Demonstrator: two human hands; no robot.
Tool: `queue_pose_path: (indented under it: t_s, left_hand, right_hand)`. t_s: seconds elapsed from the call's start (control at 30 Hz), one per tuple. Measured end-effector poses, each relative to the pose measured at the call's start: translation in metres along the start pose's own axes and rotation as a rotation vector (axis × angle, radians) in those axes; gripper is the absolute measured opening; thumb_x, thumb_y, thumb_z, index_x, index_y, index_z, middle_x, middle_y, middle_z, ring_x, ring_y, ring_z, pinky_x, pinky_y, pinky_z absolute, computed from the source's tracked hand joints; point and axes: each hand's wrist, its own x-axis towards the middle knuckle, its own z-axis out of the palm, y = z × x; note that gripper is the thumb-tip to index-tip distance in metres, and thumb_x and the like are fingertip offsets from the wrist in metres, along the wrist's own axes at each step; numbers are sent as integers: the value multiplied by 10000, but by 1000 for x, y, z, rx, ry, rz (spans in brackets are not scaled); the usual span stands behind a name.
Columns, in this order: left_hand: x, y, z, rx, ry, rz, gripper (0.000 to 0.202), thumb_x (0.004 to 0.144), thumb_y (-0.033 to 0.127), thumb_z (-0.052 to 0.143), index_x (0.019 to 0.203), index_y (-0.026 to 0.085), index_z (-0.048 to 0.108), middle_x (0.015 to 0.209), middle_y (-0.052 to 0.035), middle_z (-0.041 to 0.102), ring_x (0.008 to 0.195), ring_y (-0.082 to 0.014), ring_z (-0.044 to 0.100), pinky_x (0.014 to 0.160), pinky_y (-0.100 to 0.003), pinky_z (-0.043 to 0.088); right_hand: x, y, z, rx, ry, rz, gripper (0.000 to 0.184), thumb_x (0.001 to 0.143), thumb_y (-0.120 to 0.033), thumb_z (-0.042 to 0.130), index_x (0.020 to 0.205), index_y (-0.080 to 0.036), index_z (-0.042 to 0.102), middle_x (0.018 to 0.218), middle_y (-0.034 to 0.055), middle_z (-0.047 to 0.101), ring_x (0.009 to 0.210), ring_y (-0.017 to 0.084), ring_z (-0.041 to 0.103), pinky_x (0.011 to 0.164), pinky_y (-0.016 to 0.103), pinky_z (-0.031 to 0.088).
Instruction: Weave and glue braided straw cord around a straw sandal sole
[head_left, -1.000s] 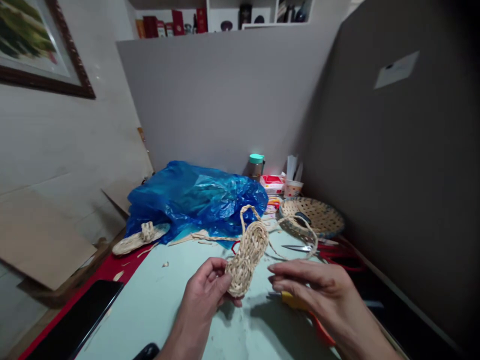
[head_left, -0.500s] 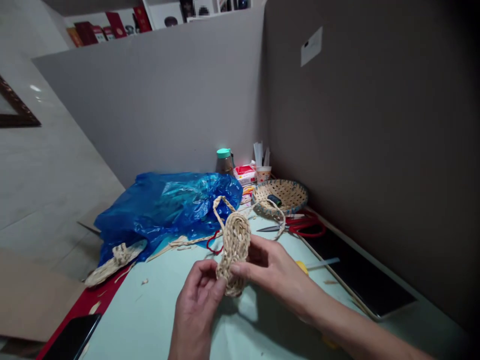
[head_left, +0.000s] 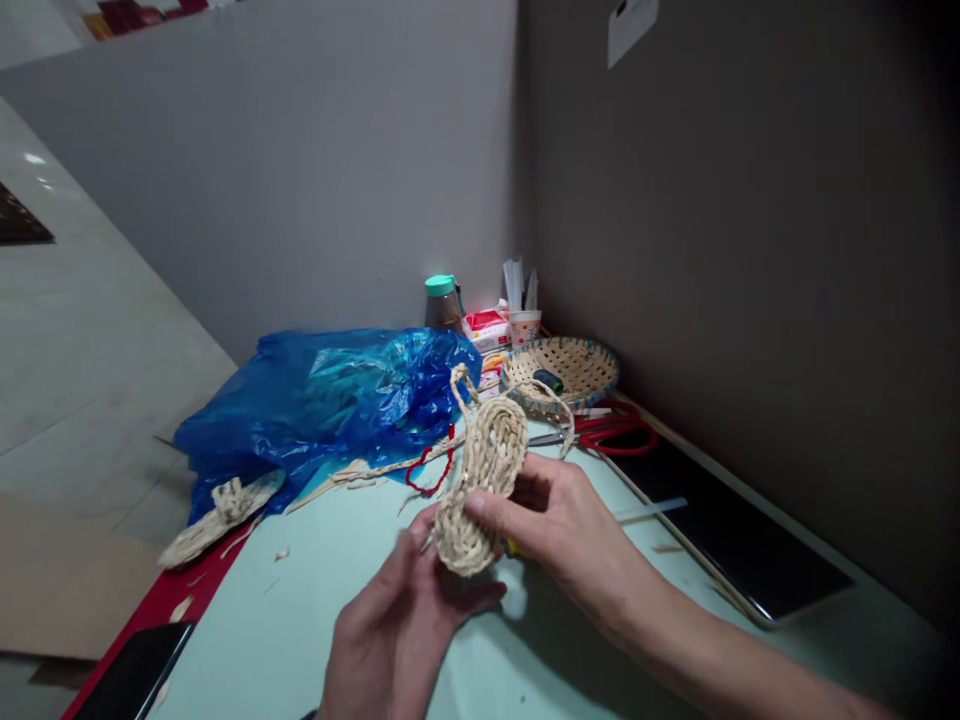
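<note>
A braided straw sole (head_left: 487,480), long and narrow, is held tilted above the table. My right hand (head_left: 551,510) is closed on its right side, thumb on the face and fingers behind. My left hand (head_left: 409,610) is under the lower end, its thumb stretched out to the right and its other fingers partly hidden by the sole. A thin sliver by those fingers is too small to make out. A straw cord (head_left: 463,380) loops up from the sole's top. Behind it lies a red string (head_left: 429,478). Something yellow shows under the right hand.
A blue plastic bag (head_left: 322,400) fills the back left, with a straw slipper (head_left: 221,520) before it. At the right are a woven basket (head_left: 592,370), red-handled scissors (head_left: 615,430) and a black panel (head_left: 727,530). A phone (head_left: 139,670) lies front left; a bottle (head_left: 442,305) stands behind.
The left thumb has come off the sole's face and now stretches out below it. The sole has tilted to the right in my right hand. My view has dipped slightly.
</note>
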Motion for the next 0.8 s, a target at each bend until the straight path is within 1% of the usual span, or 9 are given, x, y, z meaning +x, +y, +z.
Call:
queue_pose_path:
  t_s: [0.03, 0.1, 0.17, 0.23, 0.33, 0.47, 0.63, 0.73, 0.8]
  left_hand:
    - [2, 2, -2, 10, 36, 48, 386, 902, 465, 612, 1129, 178, 733, 1125, -144, 714, 1094, -310, 645, 941, -456, 530]
    - [4, 9, -8, 98, 181, 196, 354, 857, 460, 691, 1094, 200, 733, 1069, -113, 721, 1043, -265, 654, 881, -380, 562]
    - [5, 16, -14, 254, 356, 335, 317, 768, 360, 815, 1041, 218, 737, 1003, -62, 724, 920, -196, 666, 804, -283, 571]
    - [4, 21, -20, 378, 433, 372, 324, 682, 298, 888, 956, 209, 742, 901, -18, 709, 781, -132, 642, 729, -203, 547]
    - [1, 22, -21, 462, 374, 312, 277, 715, 325, 866, 925, 207, 728, 755, 12, 654, 687, -98, 582, 652, -156, 493]
    - [-5, 16, -14, 487, 286, 334, 230, 793, 362, 797, 938, 212, 701, 650, 46, 528, 582, -66, 447, 561, -139, 404]
    - [-9, 10, -7, 520, 262, 328, 313, 828, 469, 739, 935, 188, 650, 540, 98, 346, 465, -50, 292, 442, -157, 270]
    - [-11, 8, -7, 584, 275, 288, 347, 820, 515, 729, 918, 197, 629, 505, 104, 378, 409, -48, 273, 393, -170, 223]
    - [-12, 7, -10, 661, 285, 276, 352, 836, 541, 697, 835, 199, 613, 485, 92, 409, 386, -54, 296, 380, -184, 214]
  right_hand:
    - [1, 0, -1, 6, 32, 1, 175, 790, -273, 723, 888, -132, 689, 855, 44, 709, 737, 157, 605, 659, 244, 478]
    - [2, 0, -2, 31, 56, 18, 206, 778, -282, 735, 918, -139, 686, 883, 48, 710, 760, 164, 618, 678, 252, 484]
    - [2, -1, -3, 66, 14, 50, 224, 780, -307, 738, 921, -142, 681, 881, 59, 706, 767, 185, 635, 693, 280, 498]
    - [2, -2, -3, 107, -71, 79, 215, 780, -316, 747, 899, -151, 674, 893, 69, 697, 812, 217, 650, 763, 329, 514]
    - [1, -1, -3, 140, -167, 103, 175, 782, -292, 759, 871, -174, 666, 910, 58, 677, 851, 229, 642, 836, 364, 500]
    - [0, 2, -1, 92, -208, 112, 168, 781, -288, 778, 846, -188, 658, 878, 31, 655, 853, 217, 619, 788, 321, 474]
    - [-1, 2, 1, 71, -240, 142, 228, 753, -301, 809, 853, -175, 647, 842, 20, 640, 840, 212, 609, 765, 311, 467]
    - [-2, 2, 2, 38, -261, 135, 229, 770, -300, 799, 867, -163, 643, 846, 19, 637, 852, 204, 601, 754, 294, 467]
    - [-2, 2, 2, 6, -265, 123, 226, 783, -302, 791, 873, -154, 645, 850, 21, 638, 847, 193, 590, 738, 277, 463]
